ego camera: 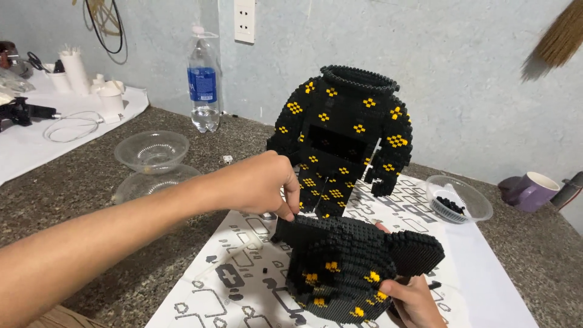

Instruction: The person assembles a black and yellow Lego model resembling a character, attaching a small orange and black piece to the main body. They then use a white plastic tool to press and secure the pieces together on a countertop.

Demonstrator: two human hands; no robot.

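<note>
Down near the bottom edge, the right hand (416, 302) grips the underside of a rounded, studded head-shaped piece built of tiny black plastic bricks with yellow dots (355, 270), its two disc ears jutting sideways. The left hand (262, 184) reaches across from the left, thumb and fingertips pinched together on the flat black edge at the top of that head. Just behind stands the matching headless body of black bricks with yellow diamond patterns (346, 136), upright, arms hanging, its neck a ribbed open ring. Both pieces sit over a white paper instruction sheet printed with black outlines (243, 273).

Beneath lies a speckled brown-grey stone counter (91, 176). To the left sit two clear, thin plastic bowls (152, 150), one behind the other, and a clear plastic water bottle with a blue label (203, 85) by the pale plastered wall (473, 54). At right, another clear shallow bowl holding loose black bricks (458, 199) rests beside a purple ceramic mug (533, 190).
</note>
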